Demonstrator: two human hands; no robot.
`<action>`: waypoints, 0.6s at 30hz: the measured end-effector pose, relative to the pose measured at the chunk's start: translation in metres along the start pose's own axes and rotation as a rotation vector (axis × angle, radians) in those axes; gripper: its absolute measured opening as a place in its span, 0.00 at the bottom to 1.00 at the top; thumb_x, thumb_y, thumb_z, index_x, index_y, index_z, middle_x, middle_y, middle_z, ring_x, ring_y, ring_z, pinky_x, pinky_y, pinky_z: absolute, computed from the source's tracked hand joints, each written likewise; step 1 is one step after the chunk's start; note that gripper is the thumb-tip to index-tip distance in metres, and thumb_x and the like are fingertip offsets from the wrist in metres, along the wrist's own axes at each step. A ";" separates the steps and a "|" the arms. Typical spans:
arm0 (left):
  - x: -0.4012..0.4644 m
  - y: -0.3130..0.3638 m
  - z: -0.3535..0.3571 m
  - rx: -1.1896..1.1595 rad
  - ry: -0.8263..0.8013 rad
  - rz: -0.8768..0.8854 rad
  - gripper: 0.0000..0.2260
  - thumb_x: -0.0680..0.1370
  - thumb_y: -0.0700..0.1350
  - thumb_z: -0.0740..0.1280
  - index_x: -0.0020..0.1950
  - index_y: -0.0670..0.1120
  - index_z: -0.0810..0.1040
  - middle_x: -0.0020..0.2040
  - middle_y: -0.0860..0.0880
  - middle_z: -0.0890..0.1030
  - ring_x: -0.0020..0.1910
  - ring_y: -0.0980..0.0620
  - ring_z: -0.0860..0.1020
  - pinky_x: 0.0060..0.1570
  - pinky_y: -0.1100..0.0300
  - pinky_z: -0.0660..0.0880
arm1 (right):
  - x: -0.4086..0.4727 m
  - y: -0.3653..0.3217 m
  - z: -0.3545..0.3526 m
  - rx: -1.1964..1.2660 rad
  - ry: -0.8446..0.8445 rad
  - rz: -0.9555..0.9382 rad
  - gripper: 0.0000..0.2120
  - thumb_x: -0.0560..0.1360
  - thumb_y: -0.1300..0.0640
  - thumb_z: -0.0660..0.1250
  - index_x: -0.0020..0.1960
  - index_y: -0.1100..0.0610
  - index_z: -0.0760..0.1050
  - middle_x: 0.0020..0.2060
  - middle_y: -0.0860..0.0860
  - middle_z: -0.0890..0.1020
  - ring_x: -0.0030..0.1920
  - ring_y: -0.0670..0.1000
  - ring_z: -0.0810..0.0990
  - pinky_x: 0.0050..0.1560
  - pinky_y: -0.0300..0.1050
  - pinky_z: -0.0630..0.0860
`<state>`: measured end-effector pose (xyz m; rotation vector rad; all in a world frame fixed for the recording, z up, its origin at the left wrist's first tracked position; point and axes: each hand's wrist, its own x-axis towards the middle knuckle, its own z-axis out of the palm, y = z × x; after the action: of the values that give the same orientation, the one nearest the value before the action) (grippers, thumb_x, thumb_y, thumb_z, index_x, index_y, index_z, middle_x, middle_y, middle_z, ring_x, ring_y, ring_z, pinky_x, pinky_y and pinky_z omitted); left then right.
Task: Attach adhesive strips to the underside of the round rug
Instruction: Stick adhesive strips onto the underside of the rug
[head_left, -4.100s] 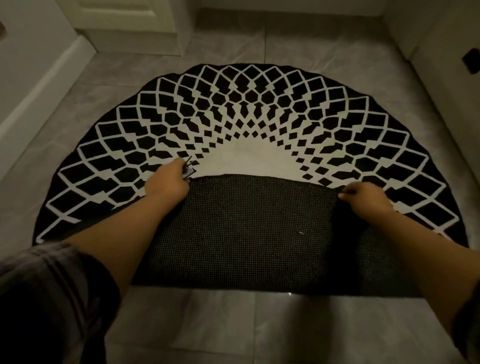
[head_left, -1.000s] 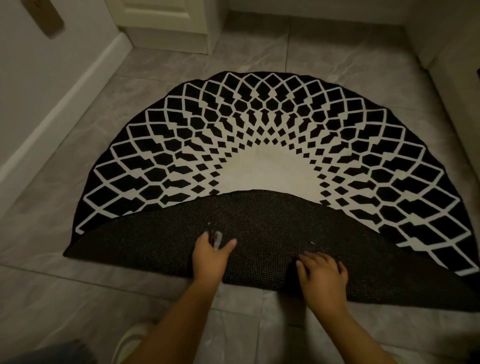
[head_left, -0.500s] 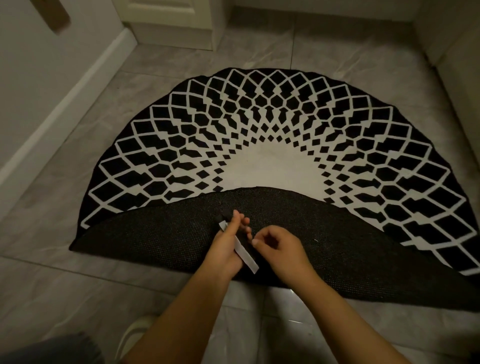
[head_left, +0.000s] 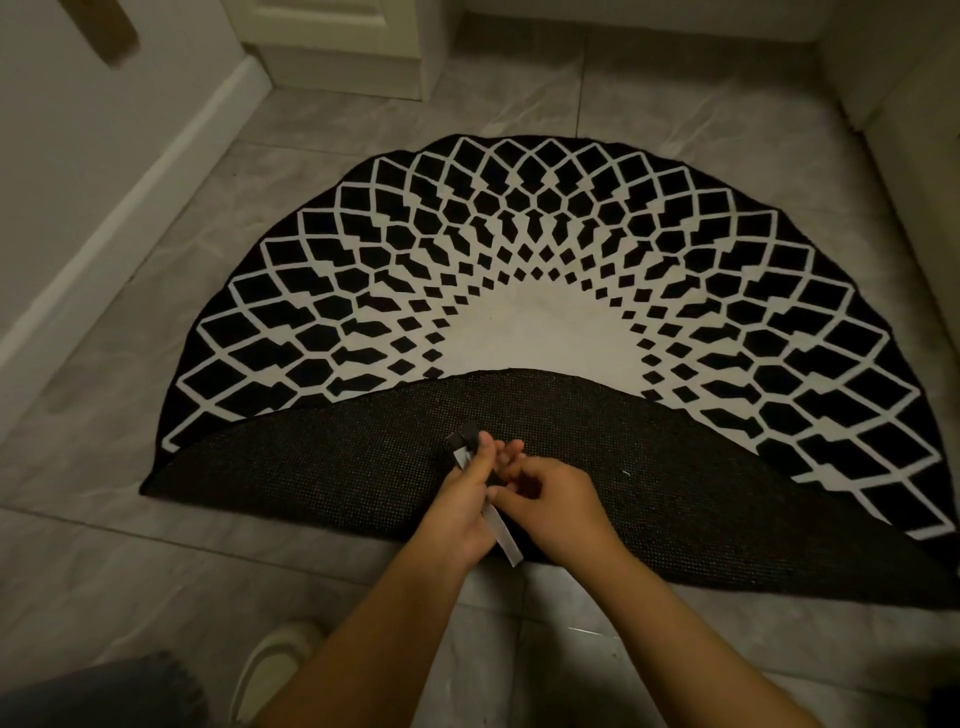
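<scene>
Over the folded-back flap, the left hand pinches the adhesive strip, its long axis running toward the person; the right hand picks at it. The round rug's dark underside lies directly beneath both hands.

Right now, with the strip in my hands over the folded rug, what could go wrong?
The adhesive strip is held in the air by left hand and right hand; peeled, its loose end might curl and stick to itself. The folded-back flap of the rug lies unweighted, so it might flop back.
</scene>
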<state>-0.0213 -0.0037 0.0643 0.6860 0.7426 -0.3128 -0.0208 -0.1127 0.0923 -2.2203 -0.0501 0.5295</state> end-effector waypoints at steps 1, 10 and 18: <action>-0.001 0.000 0.000 -0.001 -0.008 0.000 0.13 0.77 0.53 0.62 0.48 0.43 0.76 0.45 0.47 0.84 0.45 0.51 0.82 0.44 0.55 0.77 | 0.000 -0.001 -0.001 -0.003 0.002 0.000 0.05 0.73 0.51 0.71 0.47 0.50 0.81 0.40 0.44 0.80 0.41 0.41 0.77 0.38 0.30 0.69; -0.006 0.001 0.002 -0.001 -0.058 -0.044 0.26 0.79 0.62 0.52 0.57 0.44 0.77 0.54 0.47 0.84 0.59 0.47 0.78 0.65 0.47 0.70 | -0.003 -0.011 0.001 0.179 -0.002 0.082 0.06 0.74 0.54 0.71 0.51 0.49 0.80 0.45 0.48 0.81 0.46 0.47 0.79 0.48 0.43 0.77; -0.006 -0.008 -0.002 -0.051 -0.064 -0.047 0.18 0.73 0.54 0.64 0.52 0.41 0.78 0.50 0.43 0.84 0.53 0.45 0.82 0.54 0.48 0.76 | -0.002 -0.005 0.002 0.449 0.033 0.209 0.06 0.72 0.62 0.72 0.41 0.60 0.76 0.39 0.53 0.78 0.42 0.50 0.78 0.45 0.43 0.76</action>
<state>-0.0307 -0.0084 0.0637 0.6086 0.7041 -0.3562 -0.0229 -0.1079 0.0956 -1.8018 0.2938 0.5552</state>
